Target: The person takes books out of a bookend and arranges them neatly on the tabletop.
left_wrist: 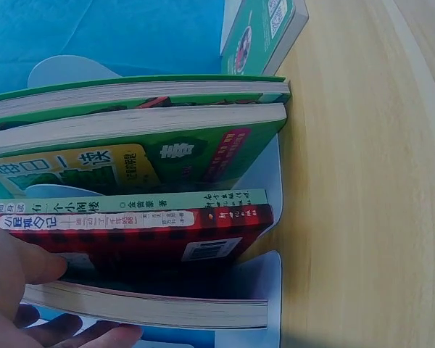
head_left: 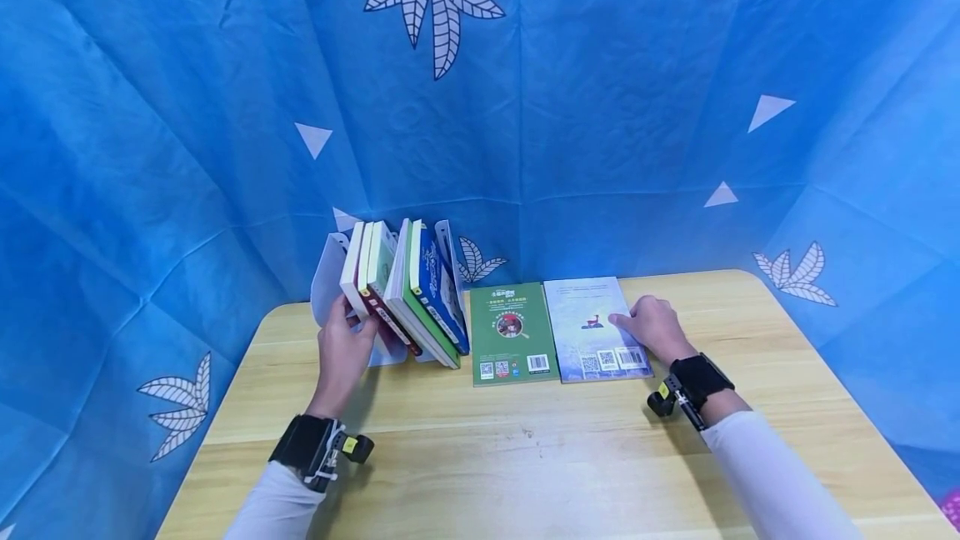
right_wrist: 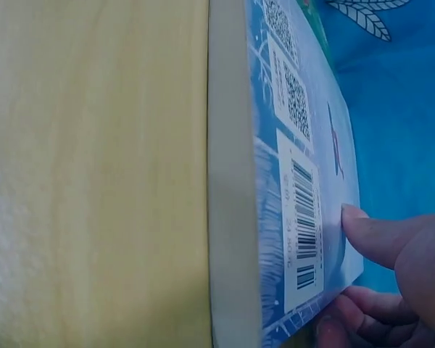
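My left hand (head_left: pixel 341 361) grips the leftmost book (head_left: pixel 350 265) of an upright row. The left wrist view shows my thumb on one face of that book (left_wrist: pixel 159 307) and the fingers on the other. Beside it stand a dark red book (left_wrist: pixel 225 235) and a thin pale green one (left_wrist: pixel 255 197). At the right, my right hand (head_left: pixel 658 327) pinches the side edge of a pale blue book (head_left: pixel 592 307) lying back cover up. Its thumb lies on the cover (right_wrist: pixel 333 203) and the other fingers are curled at the edge, their tips partly hidden.
White bookends (head_left: pixel 327 273) stand about the row, which leans and has gaps. A blue-covered book (head_left: pixel 437 286) is near its right end. A green book (head_left: pixel 513 340) lies flat between the row and the pale blue book. Behind the wooden table (head_left: pixel 525 457) hangs a blue cloth (head_left: pixel 600 107).
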`<state>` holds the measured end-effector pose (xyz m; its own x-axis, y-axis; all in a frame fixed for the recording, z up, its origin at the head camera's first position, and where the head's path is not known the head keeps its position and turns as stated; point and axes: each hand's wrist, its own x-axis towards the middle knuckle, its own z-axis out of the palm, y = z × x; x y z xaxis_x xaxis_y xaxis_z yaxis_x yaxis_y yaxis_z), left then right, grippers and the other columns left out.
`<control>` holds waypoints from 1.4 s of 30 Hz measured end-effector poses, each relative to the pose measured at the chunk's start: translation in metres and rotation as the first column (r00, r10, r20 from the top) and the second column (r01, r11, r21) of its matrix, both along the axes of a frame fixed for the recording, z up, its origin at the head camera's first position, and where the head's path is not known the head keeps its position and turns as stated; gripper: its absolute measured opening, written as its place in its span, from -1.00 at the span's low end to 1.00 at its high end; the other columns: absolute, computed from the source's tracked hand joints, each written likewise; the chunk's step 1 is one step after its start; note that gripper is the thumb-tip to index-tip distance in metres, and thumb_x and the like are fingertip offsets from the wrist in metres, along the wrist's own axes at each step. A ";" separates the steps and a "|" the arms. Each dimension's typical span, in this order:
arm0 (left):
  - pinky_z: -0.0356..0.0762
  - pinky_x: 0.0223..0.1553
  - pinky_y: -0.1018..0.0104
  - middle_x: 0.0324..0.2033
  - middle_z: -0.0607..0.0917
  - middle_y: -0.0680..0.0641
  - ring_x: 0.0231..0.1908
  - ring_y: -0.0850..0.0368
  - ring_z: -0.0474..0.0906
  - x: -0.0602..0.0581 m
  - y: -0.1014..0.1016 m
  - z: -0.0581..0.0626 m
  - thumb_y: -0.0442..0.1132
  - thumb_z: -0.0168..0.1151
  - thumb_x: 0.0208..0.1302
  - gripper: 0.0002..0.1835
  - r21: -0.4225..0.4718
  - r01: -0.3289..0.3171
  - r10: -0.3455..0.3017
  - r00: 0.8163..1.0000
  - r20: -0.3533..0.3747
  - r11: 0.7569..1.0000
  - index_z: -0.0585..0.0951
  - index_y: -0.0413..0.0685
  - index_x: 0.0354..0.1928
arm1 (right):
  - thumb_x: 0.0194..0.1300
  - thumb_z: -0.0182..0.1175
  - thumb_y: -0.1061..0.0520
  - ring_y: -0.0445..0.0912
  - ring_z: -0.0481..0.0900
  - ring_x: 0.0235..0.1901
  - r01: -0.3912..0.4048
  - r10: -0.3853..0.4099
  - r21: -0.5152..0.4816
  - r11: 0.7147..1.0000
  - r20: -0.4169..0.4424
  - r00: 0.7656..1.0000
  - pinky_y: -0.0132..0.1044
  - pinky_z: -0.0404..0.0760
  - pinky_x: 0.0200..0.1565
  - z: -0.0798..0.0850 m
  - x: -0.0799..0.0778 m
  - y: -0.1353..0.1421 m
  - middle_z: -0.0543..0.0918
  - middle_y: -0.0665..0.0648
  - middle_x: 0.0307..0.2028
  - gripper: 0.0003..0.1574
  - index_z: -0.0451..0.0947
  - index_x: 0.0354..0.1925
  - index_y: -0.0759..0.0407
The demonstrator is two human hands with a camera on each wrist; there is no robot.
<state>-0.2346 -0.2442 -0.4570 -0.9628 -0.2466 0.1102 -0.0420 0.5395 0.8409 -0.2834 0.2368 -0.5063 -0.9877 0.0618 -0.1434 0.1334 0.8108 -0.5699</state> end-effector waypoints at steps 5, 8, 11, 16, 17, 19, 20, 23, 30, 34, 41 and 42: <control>0.59 0.34 -0.20 0.53 0.36 -0.24 0.43 -0.26 0.45 -0.001 0.001 0.002 -0.19 0.11 0.57 -0.33 -0.006 -0.003 0.003 1.000 0.006 1.000 0.14 -0.02 0.60 | 0.37 0.35 -0.09 -0.12 0.52 -0.63 0.029 -0.029 -0.001 1.000 -0.017 0.999 -0.40 0.41 -0.57 0.002 0.004 -0.002 0.56 0.11 -0.59 -0.53 0.62 -0.34 0.33; 0.59 0.34 -0.20 0.52 0.37 -0.25 0.42 -0.26 0.45 -0.002 0.002 0.002 -0.23 0.10 0.56 -0.33 -0.014 -0.006 0.006 1.000 0.006 1.000 0.15 -0.04 0.60 | 0.38 0.35 -0.07 -0.09 0.53 -0.58 0.036 -0.036 -0.001 0.999 -0.045 0.998 -0.38 0.45 -0.54 0.005 0.006 -0.003 0.57 0.20 -0.50 -0.52 0.57 -0.28 0.37; 0.60 0.33 -0.20 0.51 0.39 -0.27 0.41 -0.27 0.46 -0.002 0.002 0.001 -0.26 0.09 0.56 -0.36 -0.026 -0.008 0.008 1.000 0.004 1.000 0.17 -0.07 0.58 | 0.40 0.33 -0.08 -0.02 0.62 -0.48 0.029 -0.027 0.014 0.999 -0.085 0.996 -0.28 0.63 -0.43 0.007 0.009 -0.005 0.67 0.39 -0.30 -0.45 0.58 -0.11 0.45; 0.66 0.25 -0.20 0.43 0.47 -0.35 0.32 -0.32 0.56 -0.001 0.000 -0.002 -0.38 0.08 0.50 -0.43 -0.079 -0.023 0.019 0.999 -0.041 0.997 0.28 -0.19 0.50 | 0.44 0.29 -0.12 0.18 0.72 -0.21 0.011 -0.008 0.031 0.999 -0.125 0.992 0.02 0.75 -0.09 0.013 0.015 -0.010 0.68 0.55 0.02 -0.30 0.54 0.14 0.51; 0.67 0.23 -0.20 0.41 0.49 -0.37 0.29 -0.33 0.58 0.000 -0.001 -0.002 -0.40 0.07 0.49 -0.44 -0.092 -0.025 0.021 0.998 -0.054 0.995 0.31 -0.22 0.48 | 0.44 0.29 -0.13 0.21 0.71 -0.17 0.012 -0.007 0.034 0.999 -0.129 0.992 0.05 0.74 -0.07 0.013 0.015 -0.011 0.68 0.55 0.03 -0.30 0.55 0.13 0.50; 0.71 0.17 -0.19 0.37 0.53 -0.39 0.23 -0.34 0.63 0.000 0.000 -0.003 -0.43 0.08 0.47 -0.46 -0.113 -0.035 0.026 0.996 -0.082 0.993 0.35 -0.24 0.45 | 0.44 0.28 -0.14 0.22 0.71 -0.16 0.011 -0.005 0.041 0.999 -0.140 0.990 0.07 0.73 -0.07 0.015 0.017 -0.013 0.69 0.55 0.02 -0.31 0.56 0.12 0.49; 0.72 0.15 -0.18 0.35 0.54 -0.40 0.21 -0.34 0.64 0.001 0.000 -0.003 -0.43 0.08 0.46 -0.47 -0.122 -0.039 0.028 0.995 -0.092 0.992 0.36 -0.25 0.45 | 0.43 0.29 -0.14 0.22 0.70 -0.18 0.012 -0.006 0.041 0.999 -0.146 0.989 0.07 0.72 -0.08 0.016 0.017 -0.014 0.69 0.54 0.01 -0.31 0.56 0.11 0.49; 0.74 0.11 -0.17 0.32 0.56 -0.41 0.18 -0.33 0.66 0.002 0.000 -0.003 -0.43 0.08 0.46 -0.49 -0.144 -0.042 0.026 0.994 -0.109 0.989 0.38 -0.28 0.42 | 0.44 0.28 -0.15 0.14 0.66 -0.29 0.010 -0.004 0.043 0.999 -0.159 0.987 0.03 0.70 -0.13 0.017 0.019 -0.015 0.72 0.51 -0.05 -0.31 0.57 0.10 0.48; 0.80 0.00 -0.10 0.23 0.63 -0.42 0.10 -0.32 0.72 0.006 0.001 -0.003 -0.41 0.09 0.47 -0.54 -0.148 -0.037 0.021 0.994 -0.108 0.988 0.42 -0.31 0.37 | 0.44 0.29 -0.13 0.06 0.68 -0.34 -0.016 0.018 0.012 1.000 -0.181 0.983 0.04 0.75 -0.12 0.017 0.026 -0.016 0.75 0.46 -0.12 -0.30 0.55 0.15 0.48; 0.74 -0.28 0.22 -0.01 0.74 -0.42 -0.15 -0.21 0.76 0.008 0.000 -0.006 -0.41 0.11 0.45 -0.66 -0.183 -0.049 0.022 0.989 -0.144 0.982 0.50 -0.35 0.20 | 0.43 0.29 -0.14 0.15 0.73 -0.21 -0.029 0.029 0.002 1.000 -0.194 0.981 0.06 0.75 -0.09 0.018 0.029 -0.017 0.75 0.44 -0.13 -0.30 0.55 0.15 0.47; 0.45 -0.52 0.49 -0.33 0.71 -0.33 -0.39 -0.04 0.62 0.015 -0.003 -0.007 -0.41 0.14 0.44 -0.85 -0.221 -0.065 0.021 0.980 -0.197 0.973 0.54 -0.35 -0.04 | 0.40 0.33 -0.11 0.11 0.72 -0.26 -0.093 0.089 -0.004 0.996 -0.244 0.966 -0.08 0.73 -0.23 0.019 0.035 -0.019 0.77 0.38 -0.17 -0.34 0.57 0.13 0.44; 0.49 -0.50 0.49 -0.28 0.73 -0.37 -0.36 -0.07 0.66 0.016 -0.003 -0.007 -0.41 0.14 0.44 -0.84 -0.220 -0.066 0.021 0.979 -0.202 0.973 0.54 -0.37 -0.03 | 0.40 0.34 -0.10 0.10 0.72 -0.26 -0.108 0.103 -0.009 0.994 -0.252 0.962 -0.12 0.72 -0.25 0.019 0.036 -0.019 0.77 0.36 -0.17 -0.35 0.58 0.13 0.44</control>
